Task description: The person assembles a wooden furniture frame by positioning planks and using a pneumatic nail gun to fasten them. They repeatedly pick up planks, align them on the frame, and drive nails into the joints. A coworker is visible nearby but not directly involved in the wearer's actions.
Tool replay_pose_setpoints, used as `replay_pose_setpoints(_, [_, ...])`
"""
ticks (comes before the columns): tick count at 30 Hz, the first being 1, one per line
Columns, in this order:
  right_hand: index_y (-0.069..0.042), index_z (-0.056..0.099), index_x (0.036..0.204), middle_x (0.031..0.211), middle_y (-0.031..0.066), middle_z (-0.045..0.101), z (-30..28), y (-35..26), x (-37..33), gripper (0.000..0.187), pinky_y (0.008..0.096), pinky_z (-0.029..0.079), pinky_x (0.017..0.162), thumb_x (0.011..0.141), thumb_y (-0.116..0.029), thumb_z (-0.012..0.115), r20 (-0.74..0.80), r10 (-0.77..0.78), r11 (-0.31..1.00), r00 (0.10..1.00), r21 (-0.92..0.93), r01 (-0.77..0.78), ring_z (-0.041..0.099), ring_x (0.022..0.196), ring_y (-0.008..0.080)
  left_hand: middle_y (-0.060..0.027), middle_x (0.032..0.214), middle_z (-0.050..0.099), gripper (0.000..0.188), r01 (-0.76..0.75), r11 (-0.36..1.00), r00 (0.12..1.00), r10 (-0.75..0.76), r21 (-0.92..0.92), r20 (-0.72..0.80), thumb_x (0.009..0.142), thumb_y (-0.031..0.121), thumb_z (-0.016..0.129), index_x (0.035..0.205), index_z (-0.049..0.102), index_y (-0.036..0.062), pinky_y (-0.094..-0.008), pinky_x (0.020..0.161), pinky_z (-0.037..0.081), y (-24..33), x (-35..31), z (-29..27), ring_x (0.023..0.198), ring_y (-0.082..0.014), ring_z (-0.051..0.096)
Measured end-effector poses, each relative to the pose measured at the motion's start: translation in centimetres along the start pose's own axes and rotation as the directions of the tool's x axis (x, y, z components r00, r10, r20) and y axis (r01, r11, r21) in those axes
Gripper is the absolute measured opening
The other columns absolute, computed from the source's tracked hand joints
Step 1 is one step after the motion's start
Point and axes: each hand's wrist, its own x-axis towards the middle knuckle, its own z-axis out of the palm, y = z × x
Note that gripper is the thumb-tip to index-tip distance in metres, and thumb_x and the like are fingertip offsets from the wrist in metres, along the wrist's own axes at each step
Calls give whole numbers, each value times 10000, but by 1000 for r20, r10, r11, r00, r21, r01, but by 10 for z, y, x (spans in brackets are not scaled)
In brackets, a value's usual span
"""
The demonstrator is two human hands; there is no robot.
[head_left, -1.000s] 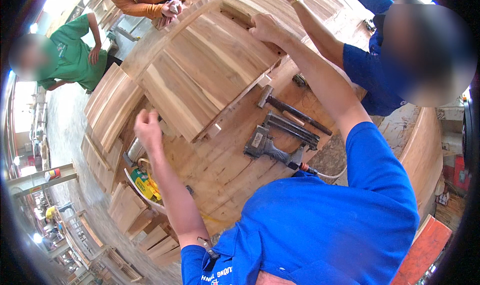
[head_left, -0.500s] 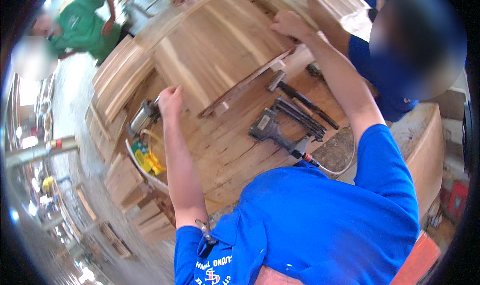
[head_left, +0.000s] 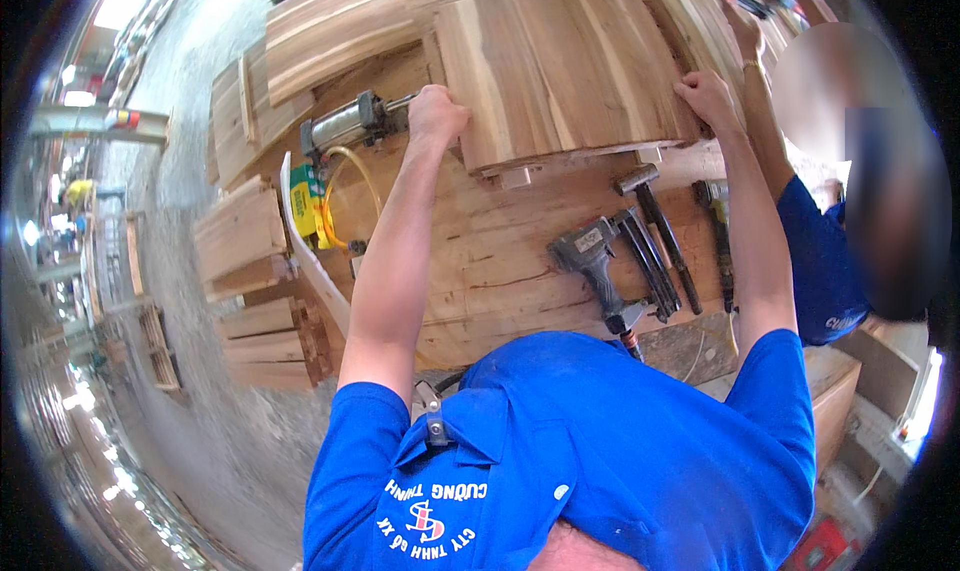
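Note:
A broad wooden panel (head_left: 560, 71) with pale and brown stripes lies across the workbench ahead of me, raised on small pale blocks (head_left: 516, 178). My left hand (head_left: 438, 118) is closed at its left edge, fingers curled. At the right edge, near the front corner, my right hand (head_left: 708, 101) is closed on the panel too. The fingertips of both hands are partly hidden. Beside my left hand is a metal pneumatic cylinder (head_left: 345, 126), its rod pointing toward that hand.
A nail gun (head_left: 600, 256), a hammer (head_left: 655, 221) and a dark power tool (head_left: 715, 221) lie on the workbench (head_left: 480, 261). Left are a yellow hose (head_left: 375, 176), a yellow-green package (head_left: 305, 206) and stacked boards (head_left: 240, 231). A co-worker in a blue sleeve (head_left: 815, 251) stands right.
My view has turned, and the panel now sits squarer in front of me. Both hands remain at its side edges. The co-worker's arm now reaches along the far right side.

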Motion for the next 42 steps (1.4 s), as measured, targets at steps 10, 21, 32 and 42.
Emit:
replay_pose_setpoints(10, [-60,821,1056,980,191,789,4,-1,-5,377,437,581,896,869,-384,777,-45,25,997,999,79,-21,762,941,351,-235,1083,764,317,46,998,994,-51,-51,-99,779,221,845,1015,788,17,-466,967,571,-12,2,18,1081,-393,730])
replay_pose_setpoints(21, [90,740,1180,1021,138,786,9,14,22,509,357,558,824,905,-331,818,-19,43,970,999,241,-37,716,917,201,-278,1338,617,695,-349,895,873,201,-279,-445,853,332,860,1407,607,-3,-502,1064,514,-20,-91,25,1268,-449,597])
replay_pose_setpoints(32, [60,758,1127,907,70,739,-12,-51,23,406,311,517,697,851,-220,857,198,258,796,945,511,-325,663,775,157,-228,1343,623,600,-432,895,802,325,-109,-502,820,121,834,1393,659,80,-488,1142,478,-42,-126,76,1345,-415,570])
replay_pose_setpoints(42, [37,782,1085,891,46,732,-16,-76,13,368,289,488,715,853,-236,868,170,232,766,958,575,-288,640,798,126,-217,1254,683,456,-498,860,726,345,-110,-595,854,79,777,1306,718,57,-464,1080,539,-53,-122,83,1290,-404,629])
